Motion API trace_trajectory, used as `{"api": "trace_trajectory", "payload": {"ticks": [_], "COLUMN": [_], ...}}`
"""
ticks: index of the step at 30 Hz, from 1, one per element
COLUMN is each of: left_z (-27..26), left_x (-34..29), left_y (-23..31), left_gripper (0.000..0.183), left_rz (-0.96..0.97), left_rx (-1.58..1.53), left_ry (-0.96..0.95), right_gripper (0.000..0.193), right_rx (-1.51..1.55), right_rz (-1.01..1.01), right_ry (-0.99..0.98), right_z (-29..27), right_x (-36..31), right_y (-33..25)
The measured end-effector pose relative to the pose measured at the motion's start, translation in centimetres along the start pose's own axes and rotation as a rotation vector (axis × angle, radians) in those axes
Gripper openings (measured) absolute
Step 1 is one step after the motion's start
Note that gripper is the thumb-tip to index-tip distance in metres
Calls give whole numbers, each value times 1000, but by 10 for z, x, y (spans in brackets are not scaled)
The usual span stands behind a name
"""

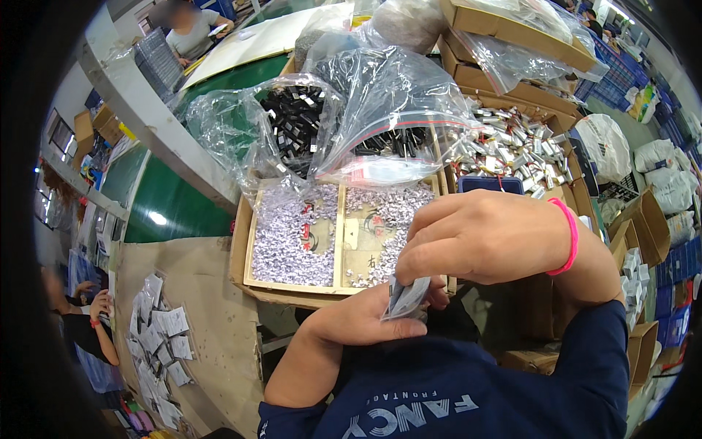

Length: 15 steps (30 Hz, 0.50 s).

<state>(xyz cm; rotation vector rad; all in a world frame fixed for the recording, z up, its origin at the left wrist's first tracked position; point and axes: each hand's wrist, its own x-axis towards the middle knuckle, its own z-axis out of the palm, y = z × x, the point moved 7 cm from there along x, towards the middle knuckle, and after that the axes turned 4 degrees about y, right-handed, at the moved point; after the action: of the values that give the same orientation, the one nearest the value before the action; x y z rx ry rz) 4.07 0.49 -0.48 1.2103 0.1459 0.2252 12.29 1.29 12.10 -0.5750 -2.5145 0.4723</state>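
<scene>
Close to my chest, my left hand (363, 320) is closed round a small clear plastic bag (406, 300) with something greyish inside. My right hand (479, 234), with a pink band at the wrist, comes over it from the right. Its fingers are pinched together at the bag's upper edge, and whatever lies between the fingertips is hidden. Just beyond my hands is a divided wooden tray (340, 252) with many tiny white pieces (289, 238) in both compartments. The right compartment shows a patch of bare bottom.
Behind the tray lie open clear bags of black parts (292, 121). A cardboard box holds silver parts with wires (508, 150). Flat packets (157, 333) are heaped on the cardboard-covered table (227, 314). A metal post (157, 117) rises at left. Other people work at left and far left.
</scene>
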Motion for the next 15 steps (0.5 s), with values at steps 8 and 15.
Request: {"api": "trace_trajectory", "payload": {"ticks": [8,15], "left_z": [-4,-16], "left_x": [9,19], "left_y": [5,2], "left_gripper": [51,88], "left_rz": [136,165], "left_rx": [-164,-243], "left_ry": [55,224], "right_gripper": [20,22], "right_rx": [197,193], "right_rz": [278,198], "right_ry": [-10,168], "right_z": [19,20], "right_x": [-11,-37], "right_y": [20,18]}}
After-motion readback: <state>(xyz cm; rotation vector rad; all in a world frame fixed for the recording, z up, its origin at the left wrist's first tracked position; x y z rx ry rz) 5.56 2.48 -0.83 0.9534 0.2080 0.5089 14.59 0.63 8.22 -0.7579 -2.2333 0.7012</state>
